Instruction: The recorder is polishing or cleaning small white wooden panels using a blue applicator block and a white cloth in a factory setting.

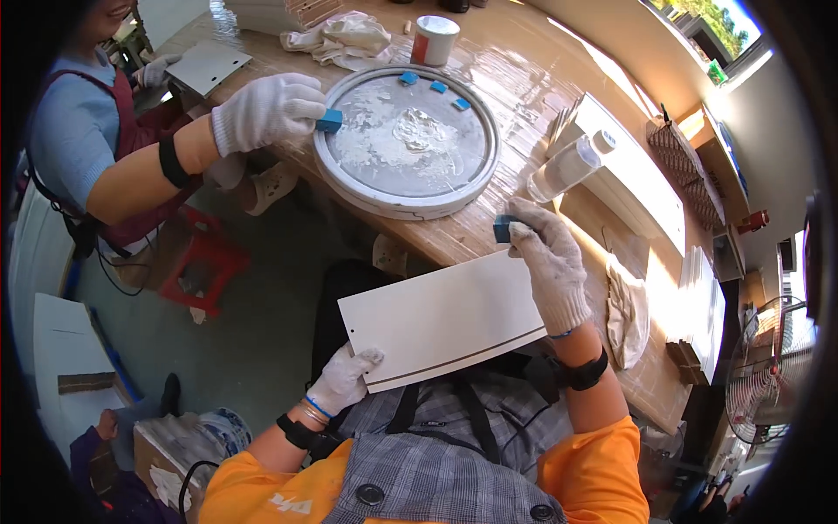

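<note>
Left hand: The left hand (345,375) is wearing a white glove, and its fingers are pinching the near left corner of the board.
Right hand: The gloved right hand (552,262) is grasping a blue block (503,229) in its fingertips, over the right end of the board.
Board: The white board (436,319) is lying tilted across the person's lap, just beside the table (502,65).
Tray: The round tray (410,208) is sitting on the table, and white paste (423,131) and three blue bits (439,86) are resting in it.
Helper: A co-worker's hand (271,109) is holding another block (329,120) at the tray's left edge.
Near the tray: A tin (435,41) is standing behind it, and a clear bottle (559,172) is leaning to its right.
</note>
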`<action>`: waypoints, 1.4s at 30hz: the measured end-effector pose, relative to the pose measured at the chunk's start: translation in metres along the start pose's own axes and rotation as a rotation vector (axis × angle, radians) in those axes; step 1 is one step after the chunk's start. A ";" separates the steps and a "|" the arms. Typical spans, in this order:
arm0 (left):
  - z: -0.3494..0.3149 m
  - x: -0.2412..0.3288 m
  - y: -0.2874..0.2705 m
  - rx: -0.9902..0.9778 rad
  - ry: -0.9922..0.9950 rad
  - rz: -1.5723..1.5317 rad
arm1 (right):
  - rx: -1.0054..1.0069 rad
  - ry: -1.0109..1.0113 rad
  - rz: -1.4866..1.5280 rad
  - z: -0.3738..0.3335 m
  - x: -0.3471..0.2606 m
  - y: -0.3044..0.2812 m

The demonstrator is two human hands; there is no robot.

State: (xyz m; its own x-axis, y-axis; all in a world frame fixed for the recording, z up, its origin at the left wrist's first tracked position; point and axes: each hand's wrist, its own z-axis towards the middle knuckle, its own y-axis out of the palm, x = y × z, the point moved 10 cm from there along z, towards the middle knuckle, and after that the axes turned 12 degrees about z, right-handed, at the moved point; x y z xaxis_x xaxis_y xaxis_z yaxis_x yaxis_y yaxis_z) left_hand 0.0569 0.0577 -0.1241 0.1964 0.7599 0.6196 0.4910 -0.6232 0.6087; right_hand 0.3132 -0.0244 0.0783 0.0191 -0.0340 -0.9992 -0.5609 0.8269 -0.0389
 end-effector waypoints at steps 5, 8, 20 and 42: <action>-0.005 0.007 0.007 -0.099 0.015 -0.070 | -0.175 -0.689 -0.789 0.015 -0.038 0.096; -0.004 0.006 0.005 -0.117 0.003 -0.100 | -0.252 -0.596 -1.017 0.024 -0.011 0.126; -0.004 0.009 0.003 -0.115 0.033 -0.108 | -0.278 -0.385 -1.077 0.006 -0.007 0.103; -0.020 0.045 0.130 -0.279 0.098 0.640 | -0.139 -0.344 -0.867 -0.240 0.000 -0.174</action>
State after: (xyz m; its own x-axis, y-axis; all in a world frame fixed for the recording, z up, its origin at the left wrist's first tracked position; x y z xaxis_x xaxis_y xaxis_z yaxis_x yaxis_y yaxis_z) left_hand 0.1130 0.0069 -0.0073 0.2902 0.2158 0.9323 0.0661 -0.9764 0.2054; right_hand 0.2121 -0.3030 0.0856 0.7072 -0.4204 -0.5685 -0.3293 0.5157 -0.7909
